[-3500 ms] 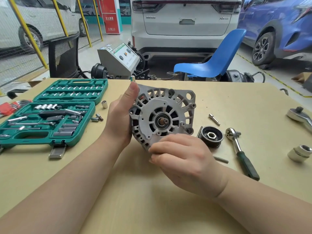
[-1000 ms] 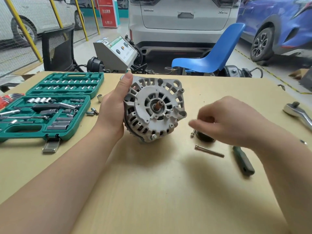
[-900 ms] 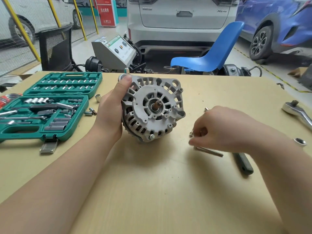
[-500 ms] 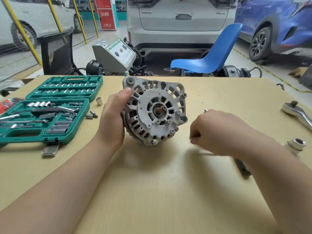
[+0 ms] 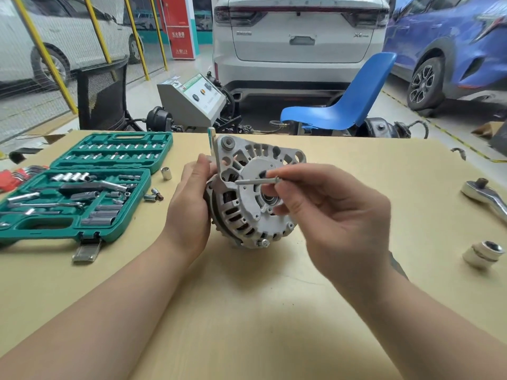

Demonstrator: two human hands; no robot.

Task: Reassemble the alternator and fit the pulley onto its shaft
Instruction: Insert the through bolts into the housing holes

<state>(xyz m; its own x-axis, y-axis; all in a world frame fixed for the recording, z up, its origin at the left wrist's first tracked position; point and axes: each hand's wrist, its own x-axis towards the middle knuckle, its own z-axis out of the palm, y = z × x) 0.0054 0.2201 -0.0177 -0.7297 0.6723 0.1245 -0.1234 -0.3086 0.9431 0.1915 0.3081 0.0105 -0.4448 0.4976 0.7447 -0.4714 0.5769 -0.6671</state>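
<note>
Left hand (image 5: pixel 189 207) grips the alternator (image 5: pixel 247 198), steadying it on edge on the table (image 5: pixel 247 311); right hand (image 5: pixel 332 212) pinches a long through-bolt (image 5: pixel 256 181), tip near a housing hole. Advise aligning it squarely and starting threads by finger. Housing: ribbed, matt cast aluminium. Bolt: smooth, slender steel.

Silver-grey alternator (image 5: pixel 252 196) with slotted vents; tan surface (image 5: pixel 247 311); teal case (image 5: pixel 74 193) of chrome sockets; blue chair (image 5: pixel 345 105); white car (image 5: pixel 299 42).
</note>
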